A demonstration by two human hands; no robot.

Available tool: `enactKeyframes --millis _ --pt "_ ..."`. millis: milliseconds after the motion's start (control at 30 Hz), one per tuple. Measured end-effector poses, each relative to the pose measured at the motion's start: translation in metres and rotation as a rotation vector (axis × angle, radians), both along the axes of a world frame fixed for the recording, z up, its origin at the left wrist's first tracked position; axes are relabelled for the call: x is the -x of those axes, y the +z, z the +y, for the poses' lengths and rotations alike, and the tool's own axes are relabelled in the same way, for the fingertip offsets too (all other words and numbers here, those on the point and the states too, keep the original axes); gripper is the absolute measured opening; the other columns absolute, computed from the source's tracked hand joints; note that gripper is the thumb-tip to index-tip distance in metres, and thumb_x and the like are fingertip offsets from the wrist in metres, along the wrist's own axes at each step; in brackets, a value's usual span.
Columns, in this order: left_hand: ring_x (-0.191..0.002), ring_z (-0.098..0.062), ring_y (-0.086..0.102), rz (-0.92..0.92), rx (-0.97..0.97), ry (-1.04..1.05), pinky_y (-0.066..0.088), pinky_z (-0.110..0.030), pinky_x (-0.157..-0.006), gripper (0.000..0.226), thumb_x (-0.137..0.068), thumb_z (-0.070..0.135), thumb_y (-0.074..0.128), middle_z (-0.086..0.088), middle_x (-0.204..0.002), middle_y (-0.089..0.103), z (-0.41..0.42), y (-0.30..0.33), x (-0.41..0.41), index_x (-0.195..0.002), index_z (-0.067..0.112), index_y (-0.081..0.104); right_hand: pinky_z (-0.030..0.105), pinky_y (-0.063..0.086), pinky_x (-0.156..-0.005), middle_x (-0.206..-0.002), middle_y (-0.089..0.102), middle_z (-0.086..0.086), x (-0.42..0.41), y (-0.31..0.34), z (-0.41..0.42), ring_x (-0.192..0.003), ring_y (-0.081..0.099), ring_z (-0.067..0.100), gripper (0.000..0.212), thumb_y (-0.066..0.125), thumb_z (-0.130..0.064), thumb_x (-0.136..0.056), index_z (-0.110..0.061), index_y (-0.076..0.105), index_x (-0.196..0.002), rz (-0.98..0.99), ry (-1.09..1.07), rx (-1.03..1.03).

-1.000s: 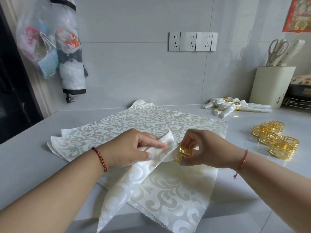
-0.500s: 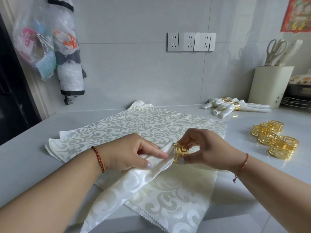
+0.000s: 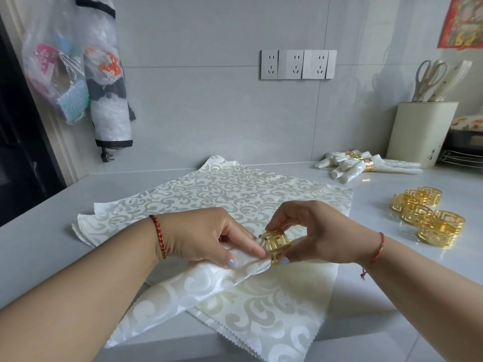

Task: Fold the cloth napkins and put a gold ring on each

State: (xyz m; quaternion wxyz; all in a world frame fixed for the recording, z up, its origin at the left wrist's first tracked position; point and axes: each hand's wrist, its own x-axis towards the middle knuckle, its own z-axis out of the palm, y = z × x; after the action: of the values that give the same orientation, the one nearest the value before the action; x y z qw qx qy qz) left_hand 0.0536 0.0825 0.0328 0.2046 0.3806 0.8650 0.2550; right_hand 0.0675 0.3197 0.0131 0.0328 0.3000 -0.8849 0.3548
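Here the right hand (image 3: 316, 231) pinches a gold napkin ring (image 3: 276, 244) between thumb and curled fingers, while the left hand (image 3: 209, 236) pinches the gathered tip of a folded cream napkin (image 3: 183, 291) right at the ring's mouth. Beneath them a stack of flat damask napkins (image 3: 235, 194) covers the grey countertop (image 3: 39, 244). To the right sits a cluster of spare gold rings (image 3: 428, 218), and farther back, near a cream utensil holder (image 3: 423, 131), lie the finished ringed napkins (image 3: 366, 164).
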Motion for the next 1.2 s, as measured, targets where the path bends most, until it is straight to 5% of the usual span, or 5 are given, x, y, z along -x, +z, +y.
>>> enactKeyframes --millis 200,333,867,1000,1200 --pt "-0.092 -0.028 0.067 0.035 -0.220 0.101 0.051 -0.041 -0.079 0.037 -0.070 0.023 0.076 -0.004 -0.110 0.072 0.003 -0.006 0.005 -0.096 0.049 0.073 0.032 0.053 -0.088 -0.094 0.071 -0.011 0.003 0.000 0.006 -0.091 0.067 0.003 0.047 0.091 -0.021 -0.059 -0.026 0.065 -0.097 0.040 -0.031 0.030" --pt "-0.061 -0.045 0.042 0.041 -0.238 0.142 0.029 -0.039 -0.060 0.030 -0.063 0.038 0.077 -0.038 -0.100 0.061 0.002 -0.013 0.014 -0.093 0.042 0.076 0.029 0.053 -0.088 -0.093 0.070 -0.014 0.004 -0.002 0.008 -0.091 0.066 0.000 0.047 0.091 -0.021 -0.058 -0.027 0.065 -0.096 0.059 -0.036 0.019" --pt "-0.058 -0.007 0.045 0.062 -0.333 0.287 0.035 -0.019 -0.056 0.028 -0.064 0.016 0.081 0.007 -0.063 0.061 -0.003 -0.013 0.032 -0.076 0.040 0.077 0.026 0.053 -0.088 -0.099 0.072 0.000 0.045 -0.005 -0.008 -0.093 0.068 0.011 0.045 0.087 -0.012 -0.065 -0.026 0.062 -0.099 -0.049 0.062 0.089" --pt "-0.057 -0.008 0.042 0.052 -0.483 0.380 0.035 -0.023 -0.059 0.018 -0.050 0.030 0.082 -0.013 -0.077 0.061 -0.005 -0.010 0.053 -0.064 0.027 0.071 0.029 0.049 -0.080 -0.090 0.068 -0.001 0.071 0.007 -0.006 -0.083 0.061 0.010 0.011 0.068 -0.027 -0.087 -0.019 0.065 -0.094 -0.145 -0.035 0.270" --pt "-0.056 -0.007 0.045 0.134 -0.492 0.481 0.038 -0.020 -0.055 0.021 -0.051 0.022 0.078 -0.013 -0.091 0.073 0.002 -0.008 0.074 -0.055 0.027 0.058 0.033 0.040 -0.065 -0.073 0.059 0.000 0.087 -0.011 -0.009 -0.067 0.050 0.014 0.035 0.061 -0.052 -0.083 -0.017 0.067 -0.083 -0.287 -0.191 0.315"
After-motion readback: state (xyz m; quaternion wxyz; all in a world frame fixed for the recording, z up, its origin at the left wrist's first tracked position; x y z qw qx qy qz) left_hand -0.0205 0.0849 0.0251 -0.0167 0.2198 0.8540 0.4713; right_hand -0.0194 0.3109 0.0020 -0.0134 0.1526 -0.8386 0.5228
